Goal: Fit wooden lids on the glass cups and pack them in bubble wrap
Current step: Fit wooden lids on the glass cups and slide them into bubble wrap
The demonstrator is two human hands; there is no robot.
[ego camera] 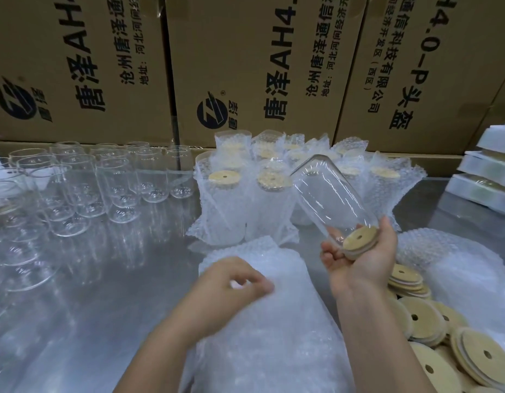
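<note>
the cardboard boxes (245,66) stand far beyond every fingertip. the steel table (103,279) spreads beneath both hands. right under the left hand (231,282) lies the bubble wrap stack (274,321); its fingers curl down onto the top sheet, but blur hides whether they pinch it. beyond those fingers stand the wrapped cups (225,199), and well off to their left the bare glass cups (84,182). the loose lids (424,319) lie below and right of the right hand (361,262). that hand grips the lidded cup (330,199) at its lid end, fingers curled round the rim under the wooden lid (360,242). the cup's long axis tilts up and leftward from those fingers, base farthest. bagging looks next: the wrap lies below-left of the cup, nearer the left hand.
</note>
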